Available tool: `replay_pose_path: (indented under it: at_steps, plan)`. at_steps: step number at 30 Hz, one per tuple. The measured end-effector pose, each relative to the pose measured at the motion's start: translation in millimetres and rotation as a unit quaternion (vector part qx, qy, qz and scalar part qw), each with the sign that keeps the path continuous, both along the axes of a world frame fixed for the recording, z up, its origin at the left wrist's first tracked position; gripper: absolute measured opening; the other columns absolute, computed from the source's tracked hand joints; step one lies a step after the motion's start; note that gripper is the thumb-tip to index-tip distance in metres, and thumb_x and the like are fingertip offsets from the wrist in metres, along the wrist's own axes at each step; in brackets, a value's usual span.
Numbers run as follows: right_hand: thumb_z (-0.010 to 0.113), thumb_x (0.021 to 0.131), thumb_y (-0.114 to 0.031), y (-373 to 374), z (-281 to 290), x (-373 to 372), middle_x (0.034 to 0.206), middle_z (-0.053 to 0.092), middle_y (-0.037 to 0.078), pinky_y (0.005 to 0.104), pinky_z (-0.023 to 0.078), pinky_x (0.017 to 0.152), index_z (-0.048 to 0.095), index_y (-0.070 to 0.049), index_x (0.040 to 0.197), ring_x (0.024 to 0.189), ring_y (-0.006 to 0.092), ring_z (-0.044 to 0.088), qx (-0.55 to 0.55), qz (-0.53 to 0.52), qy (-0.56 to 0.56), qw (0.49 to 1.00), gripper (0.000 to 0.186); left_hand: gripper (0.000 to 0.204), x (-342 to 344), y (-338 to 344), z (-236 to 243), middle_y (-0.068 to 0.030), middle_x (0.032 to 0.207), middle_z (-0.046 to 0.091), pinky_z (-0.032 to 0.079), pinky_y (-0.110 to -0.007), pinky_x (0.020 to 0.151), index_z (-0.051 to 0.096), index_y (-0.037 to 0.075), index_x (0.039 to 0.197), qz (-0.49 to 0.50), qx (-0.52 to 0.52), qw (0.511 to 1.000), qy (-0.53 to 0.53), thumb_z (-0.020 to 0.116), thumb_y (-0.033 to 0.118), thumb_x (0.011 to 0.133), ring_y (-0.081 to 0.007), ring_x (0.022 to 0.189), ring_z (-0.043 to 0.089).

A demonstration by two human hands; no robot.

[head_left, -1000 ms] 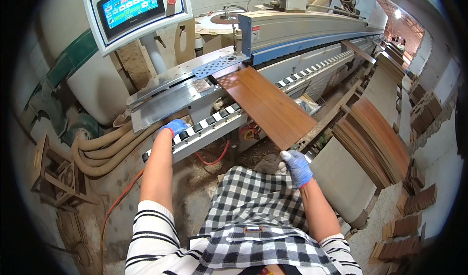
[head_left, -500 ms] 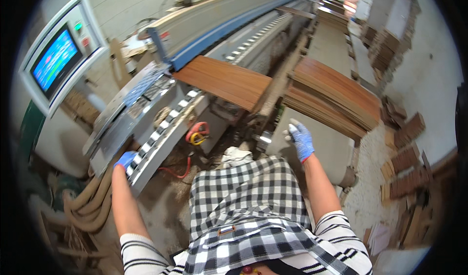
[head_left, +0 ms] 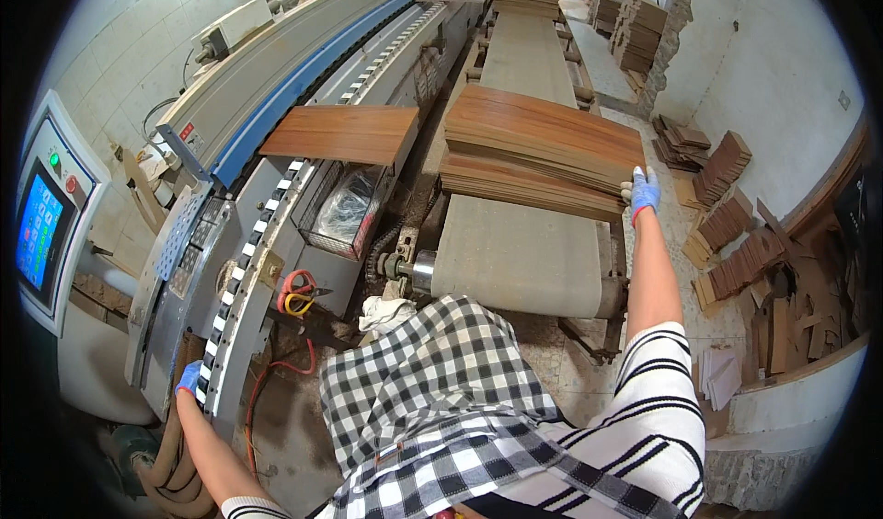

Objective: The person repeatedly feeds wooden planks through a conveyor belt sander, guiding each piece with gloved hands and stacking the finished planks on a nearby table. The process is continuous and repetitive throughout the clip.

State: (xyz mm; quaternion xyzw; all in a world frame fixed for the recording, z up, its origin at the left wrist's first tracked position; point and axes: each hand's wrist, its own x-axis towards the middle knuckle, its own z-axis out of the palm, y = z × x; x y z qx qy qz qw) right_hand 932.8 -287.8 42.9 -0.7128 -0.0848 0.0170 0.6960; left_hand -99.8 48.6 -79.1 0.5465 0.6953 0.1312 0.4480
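My left hand (head_left: 189, 378), in a blue glove with fingers partly hidden, is at the lower end of the black-and-white roller rail (head_left: 246, 280). My right hand (head_left: 644, 192), gloved blue with pale fingertips, has its fingers apart at the near right corner of a stack of wood-grain boards (head_left: 543, 123) on a grey conveyor belt (head_left: 515, 257). A single brown board (head_left: 336, 132) lies crosswise on the machine under the blue-trimmed beam (head_left: 276, 100).
A control panel (head_left: 51, 215) stands at left. Red-and-yellow scissors (head_left: 296, 289) and a white cloth (head_left: 384, 315) are below the rail. A wire basket (head_left: 345, 211) hangs beside the machine. Cut boards (head_left: 722, 165) lean along the right wall; hoses (head_left: 179, 464) lie lower left.
My view has turned right along the conveyor. My right hand has left the single board and moved right to the stack. That board now lies across the machine without a hand on it.
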Motion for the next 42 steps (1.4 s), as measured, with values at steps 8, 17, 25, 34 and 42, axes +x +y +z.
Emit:
replay_pose_path:
  at_steps: [8, 17, 25, 34, 42]
  plan:
    - [0.061, 0.082, -0.012, 17, -32, 5, 0.074, 0.052, 0.003, 0.0251, 0.045, 0.046, 0.052, -0.008, 0.09, 0.049, 0.0112, 0.049, 0.171, -0.087, -0.004, 0.981, 0.013, 0.032, -13, -9, -3, -0.0052, 0.096, 0.062, 0.044, -0.032, 0.079, 0.061, 0.002, 0.104, 0.001, 0.012, 1.0, 0.016, 0.05, 0.026, 0.086, -0.0172, 0.086, 0.055]
    - [0.061, 0.075, -0.021, -49, -7, -157, 0.07, 0.055, 0.002, 0.0338, 0.05, 0.057, 0.054, -0.013, 0.089, 0.049, 0.0155, 0.047, 0.307, 0.171, 0.286, 0.891, 0.018, 0.034, 30, -22, 22, -0.0074, 0.098, 0.064, 0.043, -0.033, 0.083, 0.062, 0.002, 0.104, -0.121, 0.1, 0.978, 0.138, 0.048, 0.028, 0.086, -0.017, 0.09, 0.056]
    - [0.06, 0.081, -0.023, -45, -4, -249, 0.09, 0.061, 0.012, 0.0394, 0.049, 0.079, 0.052, 0.001, 0.108, 0.075, 0.0198, 0.06, 0.218, 0.379, 0.27, 0.857, 0.037, 0.03, 86, -48, 69, -0.0037, 0.089, 0.063, 0.044, -0.034, 0.075, 0.066, 0.012, 0.094, -0.085, 0.026, 0.989, 0.121, 0.052, 0.033, 0.079, -0.0158, 0.082, 0.056]
    - [0.057, 0.074, -0.02, -46, -7, -335, 0.081, 0.06, 0.016, 0.0423, 0.049, 0.072, 0.05, 0.006, 0.104, 0.068, 0.0243, 0.06, 0.182, 0.474, 0.329, 0.796, 0.04, 0.042, 115, -57, 90, -0.0049, 0.086, 0.064, 0.045, -0.033, 0.073, 0.066, 0.009, 0.096, -0.101, 0.064, 0.977, 0.176, 0.055, 0.045, 0.079, -0.0156, 0.078, 0.056]
    - [0.06, 0.073, -0.019, 29, 17, -440, 0.088, 0.06, 0.02, 0.036, 0.05, 0.073, 0.048, 0.007, 0.109, 0.074, 0.0252, 0.061, 0.099, 0.639, 0.331, 0.687, 0.046, 0.05, 109, -53, 84, -0.0159, 0.106, 0.061, 0.042, -0.038, 0.087, 0.062, 0.005, 0.105, -0.136, 0.07, 0.971, 0.184, 0.049, 0.047, 0.081, -0.0307, 0.1, 0.056]
